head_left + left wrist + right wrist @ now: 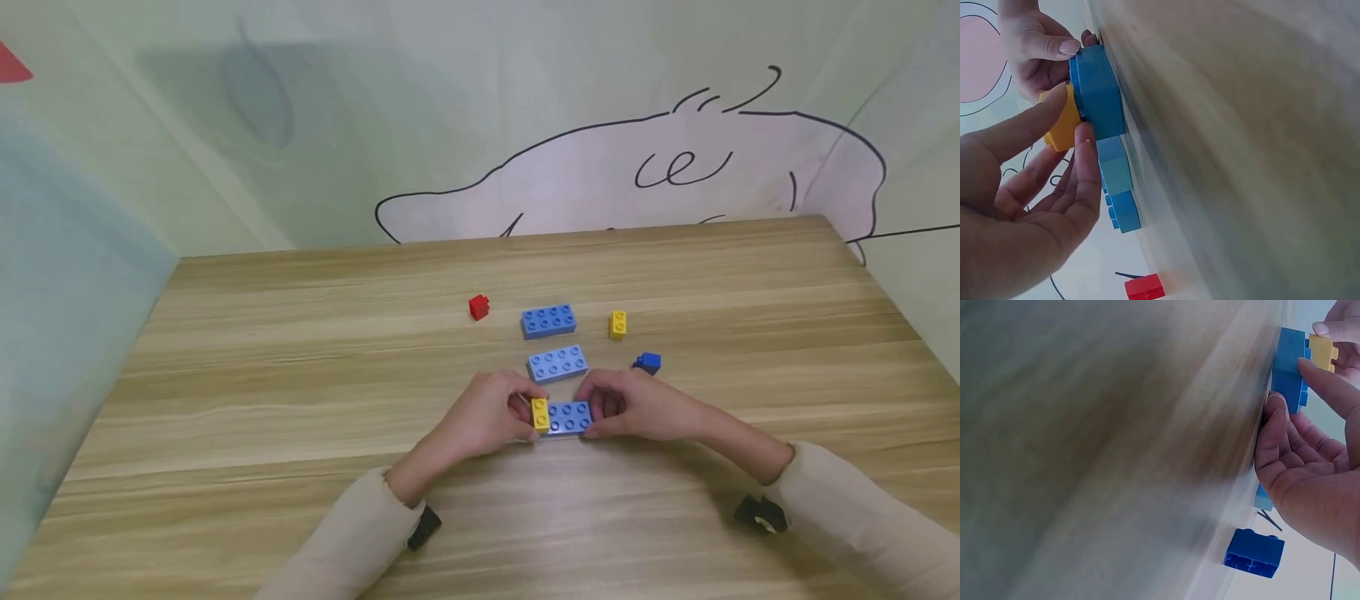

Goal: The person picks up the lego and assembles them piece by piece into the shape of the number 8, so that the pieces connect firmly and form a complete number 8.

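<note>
In the head view, my left hand point(489, 414) pinches a small yellow toy brick point(540, 415) between thumb and fingers. The yellow brick sits on the left end of a blue eight-stud-size brick point(572, 417); whether it is pressed fully down I cannot tell. My right hand point(647, 407) grips that blue brick's right end, thumb near and fingers curled behind. In the left wrist view, the thumb and a fingertip touch opposite sides of the yellow brick point(1067, 122). The right wrist view shows the blue brick point(1288, 365) standing on the table, held at its end.
Just behind the hands lies a light blue brick point(558, 364), with another blue brick point(549, 322) beyond it. A red brick point(478, 307) is at the back left. A yellow brick point(617, 325) and a dark blue brick point(648, 362) lie to the right on the wooden table point(300, 375).
</note>
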`<state>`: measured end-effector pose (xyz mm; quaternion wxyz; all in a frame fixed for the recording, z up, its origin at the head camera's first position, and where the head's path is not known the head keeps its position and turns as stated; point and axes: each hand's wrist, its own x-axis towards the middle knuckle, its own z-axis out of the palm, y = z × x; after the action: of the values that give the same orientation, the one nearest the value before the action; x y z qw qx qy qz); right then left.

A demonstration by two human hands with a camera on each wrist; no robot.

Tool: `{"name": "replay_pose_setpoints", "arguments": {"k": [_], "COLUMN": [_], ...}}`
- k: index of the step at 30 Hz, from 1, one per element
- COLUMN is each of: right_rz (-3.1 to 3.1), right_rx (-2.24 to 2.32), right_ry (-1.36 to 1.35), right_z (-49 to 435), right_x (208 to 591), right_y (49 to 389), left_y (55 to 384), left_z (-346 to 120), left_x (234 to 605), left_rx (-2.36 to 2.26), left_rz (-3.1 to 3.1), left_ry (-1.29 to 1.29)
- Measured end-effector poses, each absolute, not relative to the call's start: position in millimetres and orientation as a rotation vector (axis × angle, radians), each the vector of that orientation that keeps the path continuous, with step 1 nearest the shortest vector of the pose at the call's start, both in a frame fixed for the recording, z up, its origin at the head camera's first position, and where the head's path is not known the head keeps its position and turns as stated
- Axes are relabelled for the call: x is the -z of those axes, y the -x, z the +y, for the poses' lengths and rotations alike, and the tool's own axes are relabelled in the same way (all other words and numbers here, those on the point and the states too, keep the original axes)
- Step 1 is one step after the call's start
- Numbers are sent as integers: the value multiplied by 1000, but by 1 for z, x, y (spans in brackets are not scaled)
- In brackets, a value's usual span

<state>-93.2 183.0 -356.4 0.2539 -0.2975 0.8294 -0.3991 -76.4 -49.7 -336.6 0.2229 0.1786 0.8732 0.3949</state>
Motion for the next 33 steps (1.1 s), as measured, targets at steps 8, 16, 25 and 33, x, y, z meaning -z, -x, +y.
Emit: {"name": "replay_pose_setpoints", "arguments": {"k": [8, 16, 25, 33], "right_rz": [2255, 2245, 2259, 2271], "right_rx": [1078, 1081, 1081, 1066], "right_ry": [802, 799, 815, 817], "right_z": [183, 183, 182, 182], "right_x": [355, 356, 359, 360], "right_y": [93, 93, 94, 94], "left_y": [75, 74, 74, 72], "left_z": [-51, -50, -50, -49], "left_x": [336, 335, 336, 336], "left_rx": [-1060, -1083, -1121, -1091], "left_rz": [2427, 2437, 2420, 2451], "left_ry": [-525, -479, -452, -447]}}
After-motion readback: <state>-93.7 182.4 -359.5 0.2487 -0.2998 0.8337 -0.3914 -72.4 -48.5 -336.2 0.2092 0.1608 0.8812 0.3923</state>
